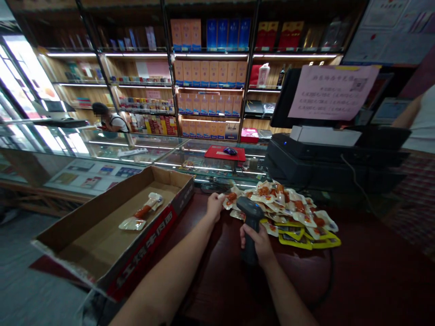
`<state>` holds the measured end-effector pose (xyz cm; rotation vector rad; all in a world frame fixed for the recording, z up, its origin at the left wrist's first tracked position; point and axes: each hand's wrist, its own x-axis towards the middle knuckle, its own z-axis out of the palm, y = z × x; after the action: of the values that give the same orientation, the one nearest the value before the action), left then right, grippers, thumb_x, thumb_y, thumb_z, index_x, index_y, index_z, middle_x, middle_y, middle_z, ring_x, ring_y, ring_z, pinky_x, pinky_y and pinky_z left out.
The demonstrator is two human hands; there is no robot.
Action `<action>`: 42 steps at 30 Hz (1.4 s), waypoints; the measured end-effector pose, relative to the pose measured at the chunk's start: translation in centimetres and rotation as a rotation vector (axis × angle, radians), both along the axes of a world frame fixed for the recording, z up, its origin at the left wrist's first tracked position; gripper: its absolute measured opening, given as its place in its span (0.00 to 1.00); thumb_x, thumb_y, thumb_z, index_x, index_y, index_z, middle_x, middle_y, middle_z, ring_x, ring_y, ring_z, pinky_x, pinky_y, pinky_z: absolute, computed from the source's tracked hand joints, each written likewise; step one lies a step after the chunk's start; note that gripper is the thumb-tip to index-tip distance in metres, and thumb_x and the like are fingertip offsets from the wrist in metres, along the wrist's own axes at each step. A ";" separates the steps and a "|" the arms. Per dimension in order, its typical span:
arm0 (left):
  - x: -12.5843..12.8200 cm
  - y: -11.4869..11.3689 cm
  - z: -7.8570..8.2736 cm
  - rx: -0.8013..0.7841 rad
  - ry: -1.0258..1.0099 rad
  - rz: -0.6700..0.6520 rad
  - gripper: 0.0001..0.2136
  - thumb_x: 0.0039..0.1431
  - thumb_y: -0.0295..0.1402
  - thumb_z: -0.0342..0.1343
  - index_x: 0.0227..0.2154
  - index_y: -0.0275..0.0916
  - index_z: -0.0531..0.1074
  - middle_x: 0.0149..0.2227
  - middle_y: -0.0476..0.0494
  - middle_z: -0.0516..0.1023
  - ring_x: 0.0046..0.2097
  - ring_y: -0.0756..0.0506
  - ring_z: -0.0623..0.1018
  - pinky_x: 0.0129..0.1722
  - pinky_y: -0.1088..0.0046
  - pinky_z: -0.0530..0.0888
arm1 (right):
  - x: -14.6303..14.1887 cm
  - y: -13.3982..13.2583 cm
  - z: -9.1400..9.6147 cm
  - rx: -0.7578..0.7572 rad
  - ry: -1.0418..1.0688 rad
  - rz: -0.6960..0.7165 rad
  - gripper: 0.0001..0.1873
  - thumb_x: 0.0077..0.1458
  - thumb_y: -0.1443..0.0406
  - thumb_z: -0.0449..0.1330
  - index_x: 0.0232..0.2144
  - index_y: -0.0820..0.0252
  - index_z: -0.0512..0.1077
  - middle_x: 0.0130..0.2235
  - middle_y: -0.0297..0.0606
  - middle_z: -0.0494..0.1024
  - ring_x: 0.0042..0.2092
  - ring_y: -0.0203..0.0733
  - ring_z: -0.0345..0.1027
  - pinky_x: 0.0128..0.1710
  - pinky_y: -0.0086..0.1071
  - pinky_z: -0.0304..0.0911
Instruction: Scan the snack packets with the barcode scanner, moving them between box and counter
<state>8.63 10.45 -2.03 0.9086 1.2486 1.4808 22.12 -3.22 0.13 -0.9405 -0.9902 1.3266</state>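
My right hand [256, 240] is wrapped round the grip of a black handheld barcode scanner [249, 210], its head pointing toward the left. With closed fingers, my left hand [215, 207] grips the edge of a vacuum-packed sausage snack [231, 198] at the left side of a pile. That pile of clear snack packs [272, 199] covers the back of the dark red table, with several yellow-edged packs [299, 235] at its front. A single packed sausage snack [144, 211] lies inside the open cardboard box [112, 217] on the left.
Behind the table runs a glass counter [163, 151] with a red mouse pad [210, 153] and a mouse [230, 151]. A monitor [283, 102] and a black printer-like machine [288, 156] stand right. A person [117, 122] is at the far left; another person's arm [406, 113] shows at right.
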 end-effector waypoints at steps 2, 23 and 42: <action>-2.2 -0.9 0.3 0.033 -0.147 0.034 0.14 0.39 0.36 0.60 0.22 0.38 0.60 0.18 0.56 0.66 0.20 0.53 0.69 0.23 0.76 0.68 | 0.0 -0.1 0.1 -0.003 -0.006 0.018 0.19 0.41 0.53 0.67 0.26 0.60 0.66 0.19 0.28 0.69 0.16 0.31 0.61 0.14 0.26 0.62; -9.3 -2.8 -2.3 0.277 -0.199 0.115 0.17 0.43 0.43 0.59 0.30 0.37 0.63 0.27 0.50 0.73 0.27 0.50 0.74 0.31 0.71 0.71 | -0.7 -0.5 0.0 -0.068 -0.099 0.151 0.25 0.41 0.54 0.66 0.38 0.62 0.65 0.19 0.26 0.70 0.16 0.31 0.61 0.14 0.25 0.61; -9.3 -2.7 -2.5 0.260 -0.165 0.158 0.16 0.44 0.42 0.58 0.30 0.37 0.64 0.26 0.50 0.73 0.26 0.50 0.74 0.28 0.73 0.71 | -0.9 -0.3 -0.3 -0.061 -0.113 0.154 0.23 0.41 0.54 0.66 0.36 0.60 0.65 0.18 0.25 0.70 0.15 0.31 0.60 0.14 0.25 0.60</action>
<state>-0.63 7.71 -4.56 0.8495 1.0418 1.8362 21.22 -3.56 -0.16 -1.0103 -1.1330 1.4515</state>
